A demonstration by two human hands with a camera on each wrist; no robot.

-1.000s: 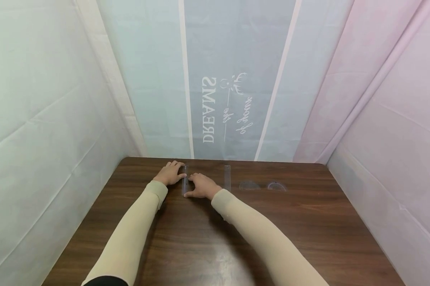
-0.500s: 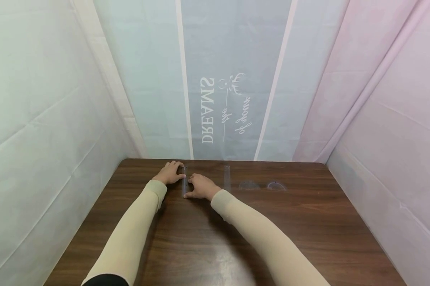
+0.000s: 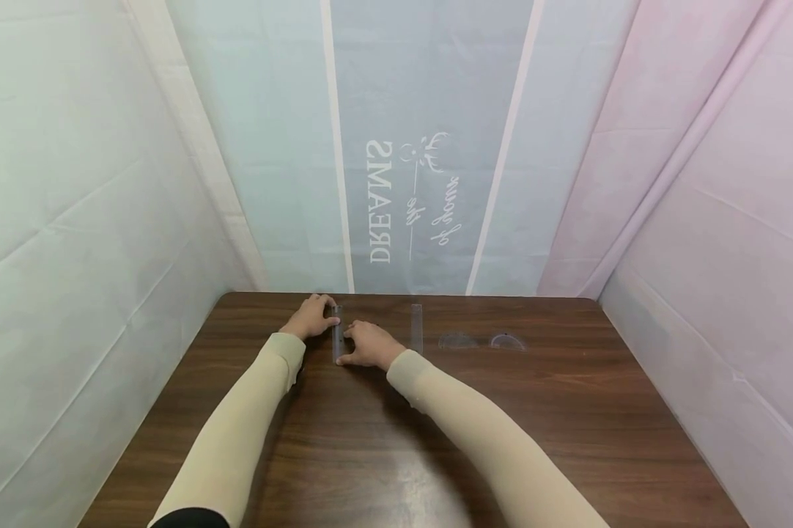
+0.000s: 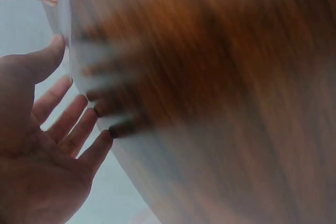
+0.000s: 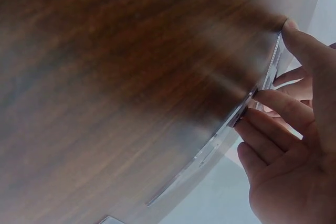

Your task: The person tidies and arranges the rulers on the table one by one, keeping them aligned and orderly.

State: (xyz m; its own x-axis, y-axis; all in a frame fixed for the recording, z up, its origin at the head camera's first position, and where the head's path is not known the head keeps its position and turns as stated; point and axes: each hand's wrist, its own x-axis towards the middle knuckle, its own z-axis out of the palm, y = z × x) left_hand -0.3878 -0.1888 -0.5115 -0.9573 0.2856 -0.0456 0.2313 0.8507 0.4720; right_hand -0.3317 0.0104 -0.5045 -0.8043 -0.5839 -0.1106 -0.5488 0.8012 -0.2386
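A clear plastic ruler [image 3: 338, 339] lies lengthwise on the brown table, left of the middle, between both hands. My left hand [image 3: 306, 318] is at its left side, thumb touching the long edge and fingers reaching toward the far end. In the left wrist view those fingers [image 4: 77, 124] are spread and mostly straight. My right hand [image 3: 373, 345] touches it from the right, thumb at the near end. In the right wrist view, the right fingertips [image 5: 257, 95] sit at the ruler's edge. A second clear ruler [image 3: 417, 323] lies farther right, partly hidden by the right wrist.
Two clear protractors [image 3: 458, 341] lie to the right of the second ruler. The wooden table [image 3: 568, 440] has its far edge close beyond the hands. A printed curtain [image 3: 429, 88] hangs behind it, with pale cloth walls [image 3: 73, 220] on both sides.
The head view has shifted slightly. Both hands stay at the same ruler with almost no movement, and the other ruler and protractors keep their places.
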